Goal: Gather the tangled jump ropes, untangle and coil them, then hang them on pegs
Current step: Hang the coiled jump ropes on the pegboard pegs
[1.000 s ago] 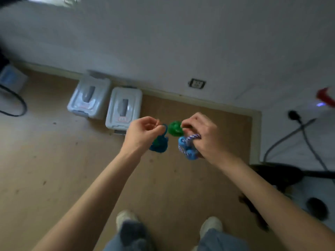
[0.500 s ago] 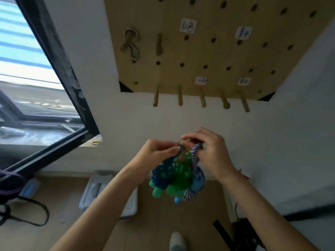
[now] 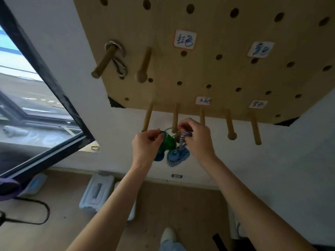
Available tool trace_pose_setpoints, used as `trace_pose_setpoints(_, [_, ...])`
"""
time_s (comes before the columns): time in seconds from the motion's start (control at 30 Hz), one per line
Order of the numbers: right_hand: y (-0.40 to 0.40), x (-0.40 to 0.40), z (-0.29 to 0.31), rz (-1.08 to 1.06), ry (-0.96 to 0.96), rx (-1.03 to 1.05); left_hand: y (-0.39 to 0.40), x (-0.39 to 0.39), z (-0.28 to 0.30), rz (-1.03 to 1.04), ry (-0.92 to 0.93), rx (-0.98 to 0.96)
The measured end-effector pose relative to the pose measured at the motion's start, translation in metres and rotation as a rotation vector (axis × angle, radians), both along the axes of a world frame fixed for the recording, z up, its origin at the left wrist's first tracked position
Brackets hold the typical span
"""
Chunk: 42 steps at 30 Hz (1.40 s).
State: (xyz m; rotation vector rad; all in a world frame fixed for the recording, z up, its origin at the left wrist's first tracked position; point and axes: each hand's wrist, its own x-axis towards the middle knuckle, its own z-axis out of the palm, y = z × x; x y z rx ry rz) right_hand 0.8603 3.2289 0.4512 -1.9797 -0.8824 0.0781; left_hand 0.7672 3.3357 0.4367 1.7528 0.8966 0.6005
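— Pegboard (image 3: 226, 75) first, since it fills the top of what I see: pale wood, rows of round holes, four small handwritten labels I can't read from here.

— And below it?

— White wall, then the wooden floor (image 3: 54, 223) far beneath my arms, with a black-framed window (image 3: 41, 66) on my left. Two pale plastic boxes (image 3: 96, 192) sit on the floor against the wall, and a black cable (image 3: 36, 211) loops near the left edge.

— Where are the pegs?

— Two long ones stick out high on the board; the left one carries a metal ring (image 3: 116, 48). Five more run along the bottom edge (image 3: 230, 124), and my hands are just under the second of them (image 3: 175, 117).

— What are your hands doing?

— My left hand (image 3: 146, 147) has its fingers curled in, pinching the green jump rope (image 3: 168, 143) by its upper loop. My right hand (image 3: 197, 140) is curled too, fingertips pinching the top of the blue-and-white braided jump rope (image 3: 178, 153).

— So the ropes are off the floor?

— Yes, both coiled bundles hang between my hands, touching each other, right at the tip of that second peg. I can't tell whether any loop is over the peg.

— Anything smaller?

— One white shoe (image 3: 167, 236) beneath me.
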Motion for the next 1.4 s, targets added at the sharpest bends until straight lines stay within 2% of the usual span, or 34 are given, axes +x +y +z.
trace_pose_setpoints(0.07, [0.011,0.006,0.001,-0.019,-0.036,-0.059,-0.001,0.009,-0.003,0.054,0.045,0.092])
trace_pose_setpoints(0.17, [0.019,0.023,0.016,-0.046,-0.093,-0.285,-0.009,0.016,-0.005,0.134,0.127,0.197])
trace_pose_setpoints(0.3, [0.014,0.036,0.045,0.068,-0.061,-0.464,-0.010,0.023,-0.005,0.173,0.141,0.108])
trace_pose_setpoints(0.4, [0.009,0.031,0.050,0.127,0.102,-0.444,-0.012,0.034,-0.003,0.196,0.079,-0.024])
trace_pose_setpoints(0.53, [-0.015,0.026,0.042,0.044,0.229,-0.402,-0.012,0.038,-0.003,0.153,0.071,-0.089])
trace_pose_setpoints(0.67, [-0.036,0.018,0.031,-0.007,0.143,-0.363,-0.013,0.015,-0.013,0.102,0.064,-0.007])
trace_pose_setpoints(0.8, [-0.038,0.025,0.032,-0.053,0.130,-0.315,-0.010,0.010,-0.013,-0.073,0.125,0.047])
trace_pose_setpoints(0.93, [-0.043,0.034,0.036,-0.129,0.074,-0.386,-0.017,0.010,-0.009,-0.271,0.124,0.067])
trace_pose_setpoints(1.03, [-0.040,0.046,0.037,-0.157,0.171,-0.391,-0.030,0.020,-0.005,-0.366,0.079,0.045])
trace_pose_setpoints(1.1, [-0.033,0.053,0.039,-0.179,0.209,-0.364,-0.036,0.032,0.001,-0.396,0.068,0.018])
trace_pose_setpoints(1.23, [-0.016,0.067,0.047,-0.190,0.081,-0.334,-0.037,0.047,0.004,-0.402,0.107,0.065])
trace_pose_setpoints(1.4, [-0.035,0.058,0.052,-0.188,0.108,-0.411,-0.032,0.046,0.004,-0.406,0.089,0.106])
